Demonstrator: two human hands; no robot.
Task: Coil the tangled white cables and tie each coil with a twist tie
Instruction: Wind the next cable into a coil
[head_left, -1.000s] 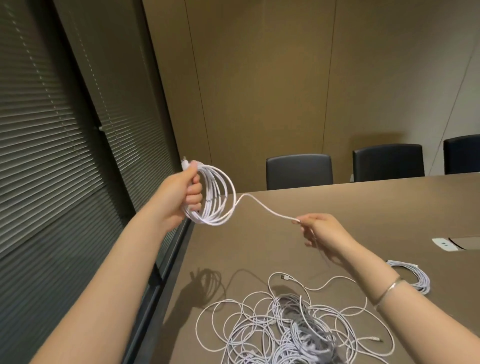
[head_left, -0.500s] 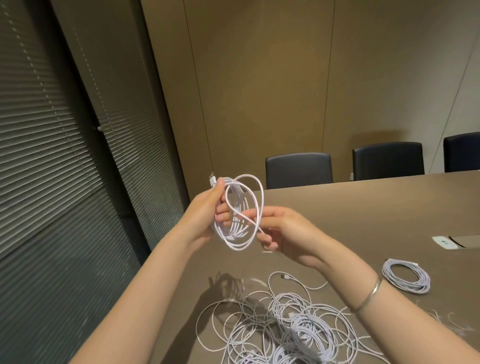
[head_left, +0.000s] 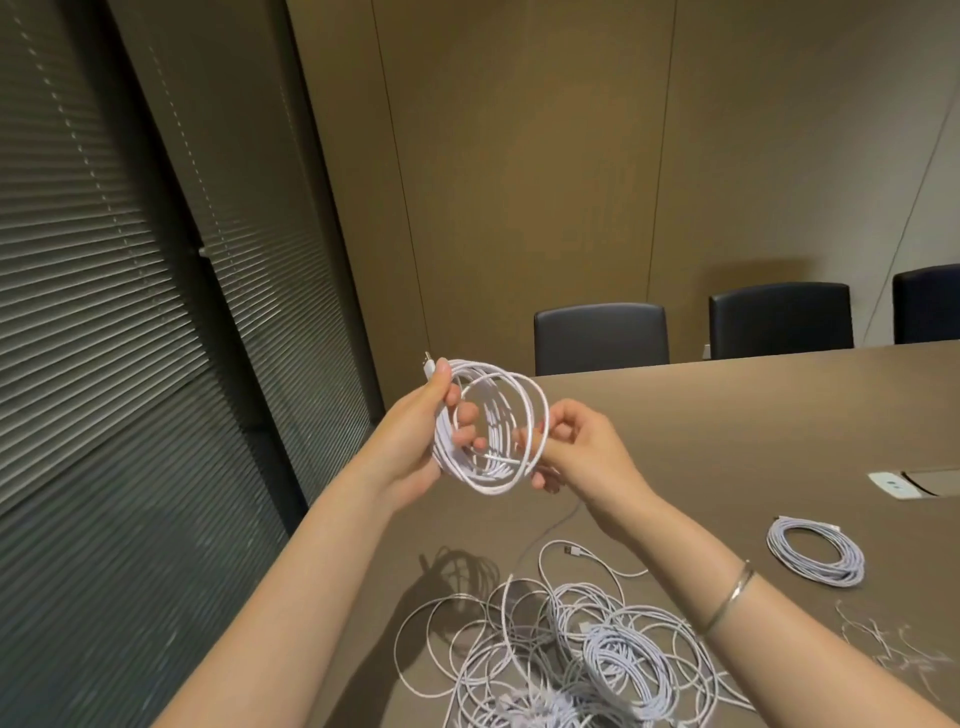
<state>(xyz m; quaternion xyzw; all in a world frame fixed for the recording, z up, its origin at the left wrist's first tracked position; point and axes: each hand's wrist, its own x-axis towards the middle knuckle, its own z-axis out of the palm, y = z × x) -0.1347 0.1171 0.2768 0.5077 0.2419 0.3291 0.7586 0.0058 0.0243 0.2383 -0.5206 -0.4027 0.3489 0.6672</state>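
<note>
We've only got one wide-angle head view, looking forward and down over the long brown wooden table (head_left: 727, 415), hands close up.

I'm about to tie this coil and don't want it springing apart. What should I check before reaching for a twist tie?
1. Left hand grips the held coil in the air: ok.
2. Right hand pinches the coil's far side: ok.
3. Loops gathered evenly: not ok, they fan apart.
4. Loose end tucked in: cannot tell; a strand seems to trail down toward the tangled pile.
5. Twist ties on the table, to the right: ok, but blurred.
6. A free hand for the tie: not ok, both hold the coil.
</note>
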